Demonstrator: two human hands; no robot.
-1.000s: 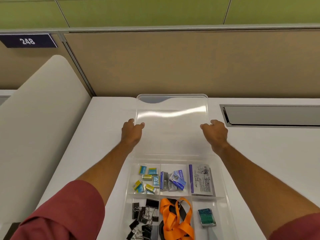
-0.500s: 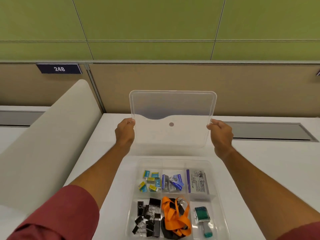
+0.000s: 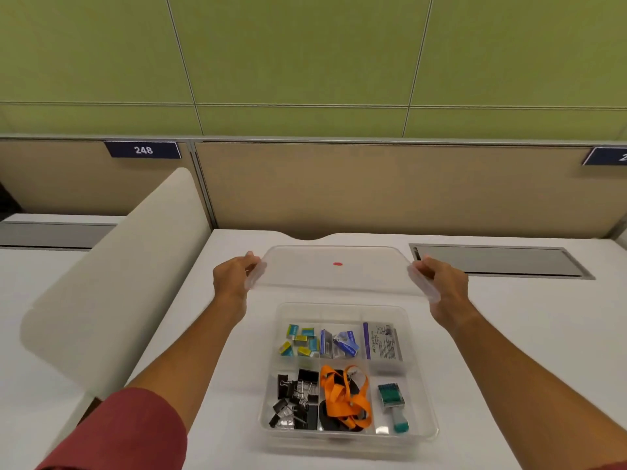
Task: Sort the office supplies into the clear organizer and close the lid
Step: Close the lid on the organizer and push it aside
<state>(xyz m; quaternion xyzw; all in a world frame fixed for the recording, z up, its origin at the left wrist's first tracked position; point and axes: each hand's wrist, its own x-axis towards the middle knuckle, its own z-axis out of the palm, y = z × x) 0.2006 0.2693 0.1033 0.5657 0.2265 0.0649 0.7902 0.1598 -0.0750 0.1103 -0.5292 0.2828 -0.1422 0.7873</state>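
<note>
While clear lid (image 3: 334,271) is held level above worktop (image 3: 509,334), beyond open organizer (image 3: 420,378), left hand (image 3: 234,278) and right hand (image 3: 441,283) grip its side edges; fingers apparently curled, partly hidden.

Clear lid (image 3: 334,276) aloft beyond open, filled organizer (image 3: 346,371); apart

An office cubicle workstation. A white counter (image 3: 509,334) backs onto a tan fabric partition (image 3: 373,188) at 12 o'clock, with green wall panels (image 3: 305,56) above it. Navy number plates are fixed to the partition: one reading 248 (image 3: 143,150) at 10 o'clock, another cut off by the frame edge (image 3: 607,156) at 2 o'clock. A grey cable hatch (image 3: 498,261) is set into the counter at 1 o'clock. A rounded white divider screen (image 3: 112,286) separates the neighbouring desk at 9 o'clock.
</note>
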